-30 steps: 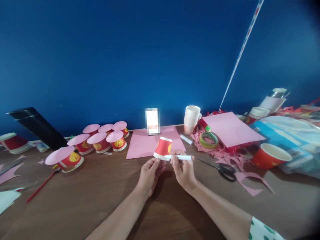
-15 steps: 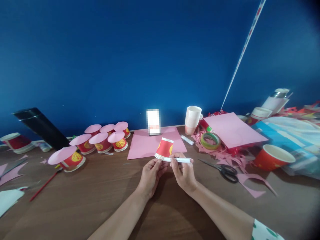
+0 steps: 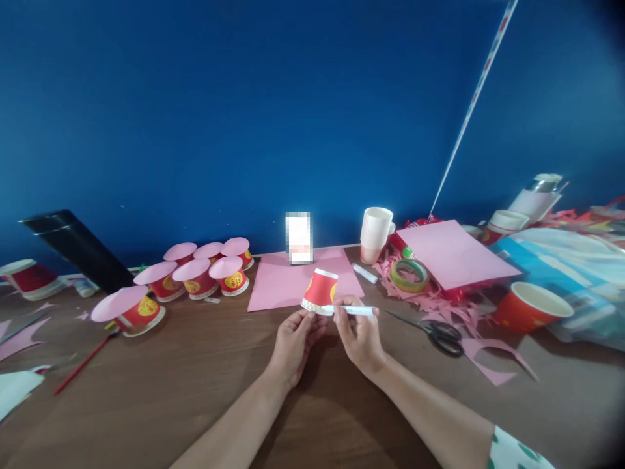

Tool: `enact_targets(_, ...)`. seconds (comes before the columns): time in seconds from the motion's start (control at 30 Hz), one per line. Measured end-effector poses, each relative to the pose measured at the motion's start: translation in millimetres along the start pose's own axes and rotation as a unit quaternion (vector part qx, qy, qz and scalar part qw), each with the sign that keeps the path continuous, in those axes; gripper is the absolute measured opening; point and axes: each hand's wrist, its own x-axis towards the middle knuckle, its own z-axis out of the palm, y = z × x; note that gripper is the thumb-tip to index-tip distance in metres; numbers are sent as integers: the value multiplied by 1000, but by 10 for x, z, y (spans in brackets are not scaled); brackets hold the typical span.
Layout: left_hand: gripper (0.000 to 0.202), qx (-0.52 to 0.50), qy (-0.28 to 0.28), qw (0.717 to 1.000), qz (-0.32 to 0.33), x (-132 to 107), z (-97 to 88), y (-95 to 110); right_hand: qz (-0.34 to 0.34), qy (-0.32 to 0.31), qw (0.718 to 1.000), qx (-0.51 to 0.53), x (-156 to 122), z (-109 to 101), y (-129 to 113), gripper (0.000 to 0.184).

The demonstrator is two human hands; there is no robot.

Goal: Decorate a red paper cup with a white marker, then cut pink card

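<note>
Just below the frame's centre, the left hand (image 3: 295,342) pinches an upside-down red paper cup (image 3: 320,288) by its rim; the right hand (image 3: 360,339) grips a white pen (image 3: 360,311), its tip at that rim.

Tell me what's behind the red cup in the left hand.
Behind the red cup lies a pink sheet, with a pixelated white object farther back. The part of the sheet that the cup covers can't be seen.

deep blue wall (image 3: 303,117), brown wood-grain tabletop (image 3: 195,397)
</note>
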Motion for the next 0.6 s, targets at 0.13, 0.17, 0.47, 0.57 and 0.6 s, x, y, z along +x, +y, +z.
enact_targets(0.13,22,6,2,1000,0,-1,11,-2,-12,-4,1000,-20,-3,-9,-9,16)
enact_targets(0.17,22,7,3,1000,1,-1,14,-2,-15,-8,1000,-22,-5,-11,-13,16)
enact_targets(0.47,26,17,6,1000,8,6,22,-9,-24,-17,999,-30,-13,3,3,18)
enact_targets(0.57,24,20,2,1000,7,8,16,-13,-24,-22,999,-28,-13,5,5,17)
enact_targets(0.6,24,20,0,1000,8,7,14,-14,-24,-22,999,-28,-12,6,4,17)
